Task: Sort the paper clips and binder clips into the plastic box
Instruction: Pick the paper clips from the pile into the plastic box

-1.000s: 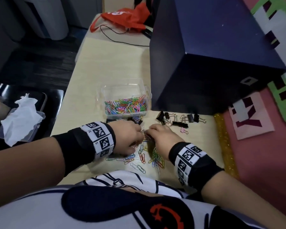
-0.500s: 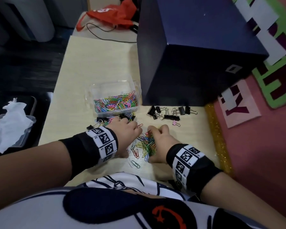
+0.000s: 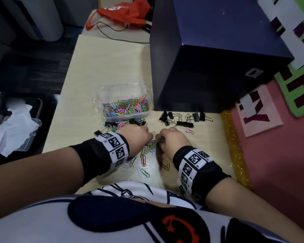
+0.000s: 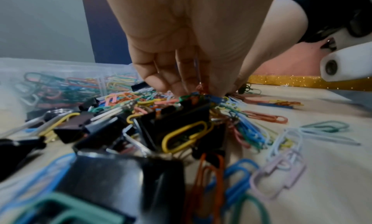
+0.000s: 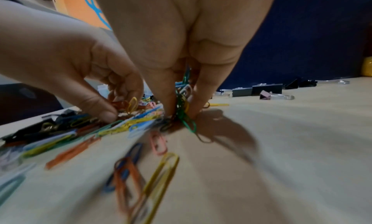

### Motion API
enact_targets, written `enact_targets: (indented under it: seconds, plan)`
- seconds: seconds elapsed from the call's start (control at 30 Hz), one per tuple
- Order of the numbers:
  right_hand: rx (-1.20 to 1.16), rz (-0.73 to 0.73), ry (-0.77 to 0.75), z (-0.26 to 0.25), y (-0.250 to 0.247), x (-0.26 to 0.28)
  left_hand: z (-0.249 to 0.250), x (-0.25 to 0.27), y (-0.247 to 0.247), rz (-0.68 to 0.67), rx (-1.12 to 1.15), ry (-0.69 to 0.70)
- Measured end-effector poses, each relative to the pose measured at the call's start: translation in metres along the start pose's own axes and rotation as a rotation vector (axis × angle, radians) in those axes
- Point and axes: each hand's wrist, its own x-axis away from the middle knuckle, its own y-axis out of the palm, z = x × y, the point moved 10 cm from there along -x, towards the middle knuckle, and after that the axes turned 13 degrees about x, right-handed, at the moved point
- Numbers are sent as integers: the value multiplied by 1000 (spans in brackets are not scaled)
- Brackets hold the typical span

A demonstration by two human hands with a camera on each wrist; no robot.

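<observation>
A clear plastic box (image 3: 102,92) on the pale desk holds a heap of coloured paper clips (image 3: 125,106). More coloured paper clips (image 3: 148,149) lie loose near the desk's front edge, mixed with black binder clips (image 4: 175,120). My left hand (image 3: 147,135) (image 4: 193,87) pinches a bunch of these loose clips with curled fingers. Facing it, my right hand (image 3: 162,139) (image 5: 181,114) pinches a tangle of green and other clips (image 5: 184,116) between thumb and fingers. A row of black binder clips (image 3: 183,118) and one pink binder clip (image 3: 188,129) lies to the right of the box.
A large dark blue box (image 3: 218,55) stands right behind the binder clips. A gold glitter strip (image 3: 235,151) edges the desk on the right. A red bag (image 3: 123,12) and black cable (image 3: 112,28) lie at the far end. A tray with tissue (image 3: 14,127) sits off the desk, left.
Both hands have drawn together over the loose paper clips and gathered them into a tighter bunch. The camera view has shifted a little.
</observation>
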Motion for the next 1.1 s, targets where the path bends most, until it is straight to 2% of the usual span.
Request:
enact_targets:
  seconds: [0.23,0.5,0.63,0.7,0.9,1.1]
  plan:
    - [58,14,4,-5,-34,-11,-11,4,-21,95,227,20]
    - [128,71,-215,-61,-76,-42,-57,22,-57,303,441,-63]
    - [109,172,-262,-84,-96,-59,-86,36,-81,422,457,-128]
    - [105,171,-286,-92,-97,-63,-98,40,-92,459,433,-146]
    - [121,137,-242,-82,-90,-55,-107,31,-102,446,321,-130]
    - [201,-31,-318,-69,-30,-26,-101,16,-91,371,225,-79]
